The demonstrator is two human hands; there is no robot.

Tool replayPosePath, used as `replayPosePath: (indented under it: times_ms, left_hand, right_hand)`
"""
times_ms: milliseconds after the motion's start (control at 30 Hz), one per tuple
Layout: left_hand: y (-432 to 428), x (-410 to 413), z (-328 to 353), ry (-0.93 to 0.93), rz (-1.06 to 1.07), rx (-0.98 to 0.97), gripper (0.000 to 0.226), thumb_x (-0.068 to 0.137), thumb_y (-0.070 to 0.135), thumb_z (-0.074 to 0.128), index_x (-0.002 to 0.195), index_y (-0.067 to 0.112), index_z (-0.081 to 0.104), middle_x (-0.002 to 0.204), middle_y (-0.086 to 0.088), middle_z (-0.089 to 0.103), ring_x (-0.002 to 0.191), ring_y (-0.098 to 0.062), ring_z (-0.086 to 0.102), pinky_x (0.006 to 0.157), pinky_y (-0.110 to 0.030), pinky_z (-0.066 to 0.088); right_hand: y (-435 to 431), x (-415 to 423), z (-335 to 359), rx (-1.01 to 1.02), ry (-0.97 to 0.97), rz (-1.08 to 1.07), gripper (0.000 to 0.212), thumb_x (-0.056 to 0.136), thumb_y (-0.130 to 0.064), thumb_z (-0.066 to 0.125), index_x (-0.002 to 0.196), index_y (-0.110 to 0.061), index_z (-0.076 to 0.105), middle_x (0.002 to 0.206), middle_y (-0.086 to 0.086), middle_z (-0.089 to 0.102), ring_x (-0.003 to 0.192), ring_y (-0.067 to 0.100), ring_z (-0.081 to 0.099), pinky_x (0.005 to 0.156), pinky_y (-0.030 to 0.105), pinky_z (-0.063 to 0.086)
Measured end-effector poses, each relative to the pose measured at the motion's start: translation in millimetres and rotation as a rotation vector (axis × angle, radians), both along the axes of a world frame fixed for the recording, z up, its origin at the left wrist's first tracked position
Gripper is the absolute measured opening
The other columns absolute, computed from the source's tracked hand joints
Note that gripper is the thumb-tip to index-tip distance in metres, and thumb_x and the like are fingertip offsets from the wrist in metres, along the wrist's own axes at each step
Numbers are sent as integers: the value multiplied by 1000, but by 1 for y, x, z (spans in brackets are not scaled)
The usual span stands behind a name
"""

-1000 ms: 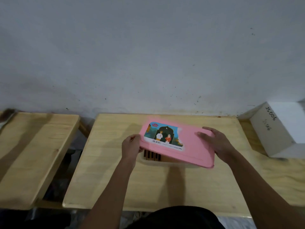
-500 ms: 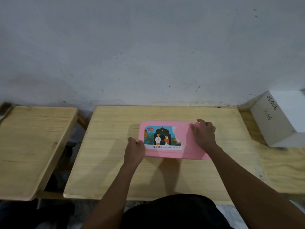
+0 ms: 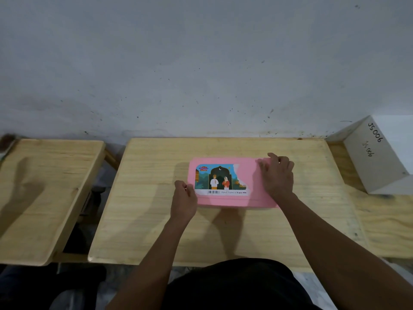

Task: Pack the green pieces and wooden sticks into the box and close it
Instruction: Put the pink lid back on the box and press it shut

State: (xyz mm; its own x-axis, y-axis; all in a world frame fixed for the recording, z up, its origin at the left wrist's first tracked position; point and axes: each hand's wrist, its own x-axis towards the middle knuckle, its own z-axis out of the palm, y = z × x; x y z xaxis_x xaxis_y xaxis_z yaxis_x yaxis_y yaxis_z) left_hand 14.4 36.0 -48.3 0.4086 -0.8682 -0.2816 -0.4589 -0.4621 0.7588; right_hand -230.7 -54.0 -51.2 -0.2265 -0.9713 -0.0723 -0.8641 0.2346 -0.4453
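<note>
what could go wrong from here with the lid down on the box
1. The pink lid may not be seated all round. The left hand is at its left edge and the right hand is over the far right corner, so nothing presses the near edge, which could sit proud.
2. The lid hides the contents, so a piece caught under the rim would go unseen.

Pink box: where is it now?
Head view: the pink box sits on the middle table, left hand at its left edge, right hand on its right end.
</note>
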Motion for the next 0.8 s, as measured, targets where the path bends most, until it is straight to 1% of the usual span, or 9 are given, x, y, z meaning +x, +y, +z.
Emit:
replayPosePath:
  times_ms: [167, 300, 367, 433, 500, 567, 633, 700, 800]
  left_hand:
    - [-2, 3, -1, -10, -29, 4, 18, 101, 26, 35, 94, 9, 34, 73, 1, 50, 62, -13, 48, 50, -27, 32]
    - [-8, 3, -1, -30, -40, 22, 17, 102, 24, 34, 93, 9, 33, 72, 0, 49, 67, -22, 51, 48, -27, 29]
    - [-12, 4, -2, -46, -52, 32, 16, 102, 23, 32, 99, 8, 35, 81, -7, 55, 75, -29, 56, 50, -29, 32]
    - [-16, 4, -3, -73, -65, 32, 21, 102, 22, 30, 115, 8, 39, 96, -13, 62, 80, -28, 59, 58, -30, 38]
    - [-20, 2, -3, -90, -98, 20, 33, 101, 19, 30, 133, 14, 35, 116, -13, 60, 91, -26, 62, 68, -37, 49]
    - [-25, 0, 0, -142, -162, 16, 50, 98, 12, 35, 146, 21, 24, 137, -9, 46, 108, -27, 59, 81, -44, 53]
    - [-31, -5, 3, -241, -241, 36, 64, 94, 5, 39, 150, 23, 16, 152, -4, 27, 121, -27, 51, 87, -46, 51]
    - [-37, -9, 3, -344, -285, 46, 65, 94, 5, 38, 151, 26, 15, 159, -1, 14, 129, -28, 44, 90, -45, 49]
    - [-47, -11, 0, -411, -310, 13, 55, 96, 15, 36, 150, 21, 22, 161, 1, 10, 126, -29, 44, 89, -44, 49]
  right_hand:
    - [2, -2, -3, 51, -101, -79, 46, 99, -44, 39, 137, -17, 43, 137, 12, 37, 121, 32, 45, 84, 46, 44]
    - [-3, -4, -6, 61, -185, -94, 46, 100, -45, 39, 135, -17, 46, 133, 13, 46, 120, 34, 47, 85, 46, 43]
    - [-5, -4, -6, 66, -203, -112, 45, 100, -45, 40, 134, -18, 47, 133, 13, 48, 121, 33, 48, 87, 46, 43]
    - [-3, -3, -4, 42, -180, -116, 43, 99, -44, 41, 133, -19, 48, 134, 11, 45, 122, 31, 47, 87, 47, 44]
    - [1, -1, -2, -53, -113, -79, 37, 99, -36, 44, 130, -18, 52, 135, 10, 44, 122, 29, 45, 85, 45, 46]
    - [4, 2, -2, -140, -24, 23, 30, 99, -27, 44, 123, -16, 59, 131, 9, 51, 120, 28, 45, 84, 43, 47]
    - [4, 3, -4, -156, 2, 111, 29, 100, -23, 42, 119, -16, 63, 127, 6, 57, 120, 26, 47, 86, 40, 45]
    - [5, 3, -8, -144, 12, 173, 32, 101, -21, 40, 124, -14, 61, 132, 5, 58, 127, 26, 45, 97, 39, 43]
    - [7, 4, -17, -124, 61, 245, 39, 103, -22, 37, 137, -12, 52, 145, 8, 48, 142, 27, 31, 113, 41, 30]
